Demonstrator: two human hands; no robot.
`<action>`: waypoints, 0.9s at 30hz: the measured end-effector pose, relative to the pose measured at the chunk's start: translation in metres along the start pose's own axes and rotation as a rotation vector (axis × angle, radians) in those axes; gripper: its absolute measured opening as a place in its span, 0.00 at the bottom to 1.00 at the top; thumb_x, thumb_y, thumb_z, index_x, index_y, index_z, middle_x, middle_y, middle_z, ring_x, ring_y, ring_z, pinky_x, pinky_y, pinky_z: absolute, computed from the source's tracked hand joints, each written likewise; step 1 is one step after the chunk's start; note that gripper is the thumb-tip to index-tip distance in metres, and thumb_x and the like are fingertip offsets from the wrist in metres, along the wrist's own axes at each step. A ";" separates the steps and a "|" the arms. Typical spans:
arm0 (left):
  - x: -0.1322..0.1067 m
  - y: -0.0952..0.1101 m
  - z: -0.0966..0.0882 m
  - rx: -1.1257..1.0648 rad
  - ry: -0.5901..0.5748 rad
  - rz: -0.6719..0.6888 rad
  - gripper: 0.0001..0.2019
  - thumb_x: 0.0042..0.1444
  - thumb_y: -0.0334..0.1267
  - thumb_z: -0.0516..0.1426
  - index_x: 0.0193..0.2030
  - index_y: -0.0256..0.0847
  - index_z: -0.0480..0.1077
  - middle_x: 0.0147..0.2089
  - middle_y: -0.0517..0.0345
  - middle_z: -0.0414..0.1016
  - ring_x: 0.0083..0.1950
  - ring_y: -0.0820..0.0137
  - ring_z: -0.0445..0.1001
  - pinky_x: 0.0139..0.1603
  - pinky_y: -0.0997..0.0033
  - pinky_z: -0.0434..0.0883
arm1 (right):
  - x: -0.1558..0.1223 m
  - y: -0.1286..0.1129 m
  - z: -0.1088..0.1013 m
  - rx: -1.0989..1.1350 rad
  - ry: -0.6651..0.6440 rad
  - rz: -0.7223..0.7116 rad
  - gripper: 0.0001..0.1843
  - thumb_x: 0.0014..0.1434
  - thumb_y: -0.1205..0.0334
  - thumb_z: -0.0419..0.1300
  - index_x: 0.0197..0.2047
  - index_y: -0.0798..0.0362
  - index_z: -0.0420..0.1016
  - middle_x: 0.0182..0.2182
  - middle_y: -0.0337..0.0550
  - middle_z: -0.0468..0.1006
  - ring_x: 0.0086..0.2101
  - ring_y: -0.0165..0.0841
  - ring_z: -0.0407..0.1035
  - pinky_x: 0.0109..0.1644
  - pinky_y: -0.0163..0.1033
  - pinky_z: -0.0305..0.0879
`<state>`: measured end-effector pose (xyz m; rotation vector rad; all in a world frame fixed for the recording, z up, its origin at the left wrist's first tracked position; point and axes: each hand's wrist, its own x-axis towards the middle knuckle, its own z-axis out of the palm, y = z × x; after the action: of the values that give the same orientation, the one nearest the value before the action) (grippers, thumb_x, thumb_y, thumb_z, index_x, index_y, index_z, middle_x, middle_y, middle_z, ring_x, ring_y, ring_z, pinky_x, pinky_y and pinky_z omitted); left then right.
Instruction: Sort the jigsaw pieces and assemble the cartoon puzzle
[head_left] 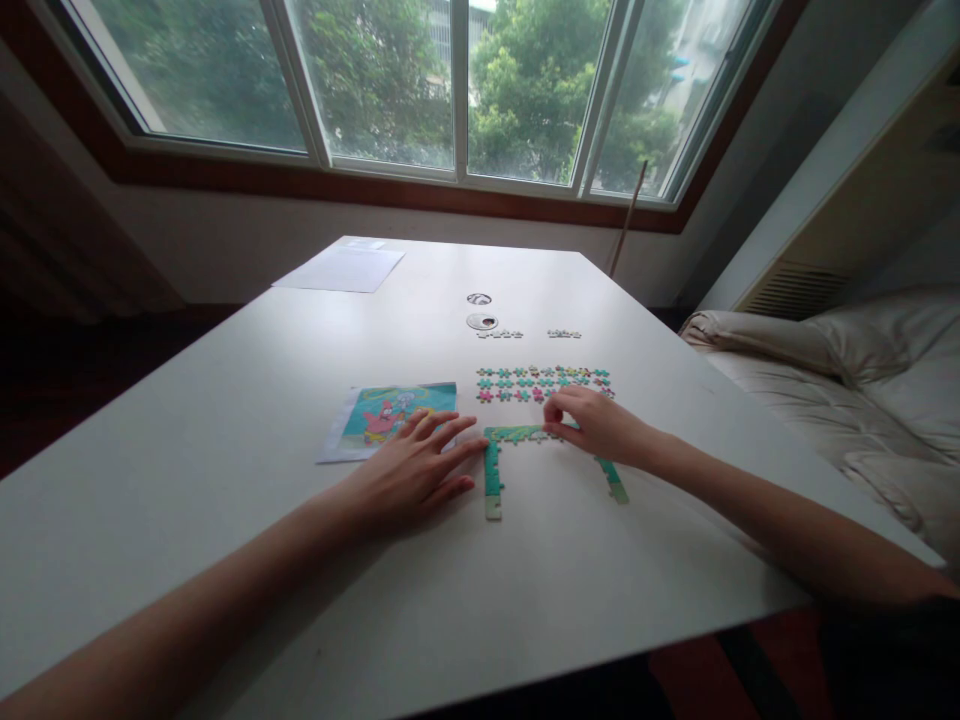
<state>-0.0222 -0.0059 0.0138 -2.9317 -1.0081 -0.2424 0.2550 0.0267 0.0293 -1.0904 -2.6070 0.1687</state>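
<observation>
A partly joined jigsaw border [492,475] lies on the white table, its top edge and two sides forming an upside-down U. My left hand [420,465] is open with fingers spread, partly over a cartoon picture sheet [379,412]. Its fingertips reach the border's upper left corner. Over the top edge, toward the right, my right hand [592,425] has its fingers curled together. Whatever may be between them is hidden. Behind the border lie rows of loose puzzle pieces [501,384], some covered by the right hand.
Farther back are pale pieces [564,334] in short rows and two small round items [482,321]. A white paper [341,268] rests at the table's far left. Windows stand beyond the table [187,420], and a cushioned seat [795,380] is on the right.
</observation>
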 end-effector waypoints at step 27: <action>-0.012 0.015 -0.014 -0.118 -0.004 0.161 0.19 0.60 0.46 0.50 0.57 0.49 0.60 0.60 0.55 0.61 0.61 0.57 0.56 0.60 0.53 0.54 | -0.058 0.064 -0.038 0.061 -0.195 0.072 0.15 0.60 0.55 0.50 0.32 0.55 0.73 0.30 0.46 0.73 0.32 0.32 0.65 0.38 0.37 0.61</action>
<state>-0.0248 -0.0263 0.0261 -3.0998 -0.7776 -0.2999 0.3485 0.0302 0.0375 -1.2010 -2.7124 0.3867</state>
